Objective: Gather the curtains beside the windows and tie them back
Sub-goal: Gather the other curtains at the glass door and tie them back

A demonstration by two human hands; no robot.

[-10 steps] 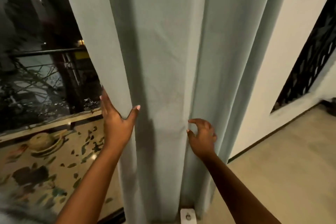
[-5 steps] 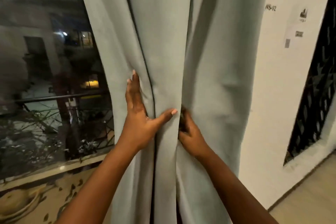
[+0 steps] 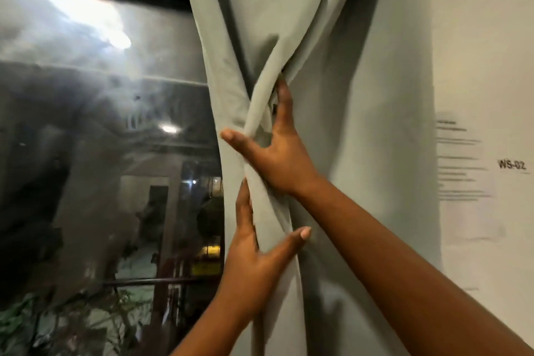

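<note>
A pale grey-green curtain (image 3: 332, 66) hangs between the window and the wall, its left folds pulled into a twisted bunch (image 3: 260, 191). My right hand (image 3: 274, 156) is the upper one. Its thumb lies across the front of the bunch and its fingers reach up behind a fold. Just below it, my left hand (image 3: 254, 263) grips the same bunch, fingers along its left edge and thumb spread to the right across the front. The fingertips of both hands are hidden in the cloth. No tie-back is in view.
A large dark window pane (image 3: 101, 153) with light reflections fills the left side, with a railing (image 3: 138, 282) and plants outside. A white wall (image 3: 476, 37) stands right of the curtain, with a printed sheet (image 3: 462, 162) and the label WS-02 on it.
Both hands have moved up the curtain and the view has tilted upward. My right hand now sits above my left, and the folds are drawn into a tighter, twisted bunch.
</note>
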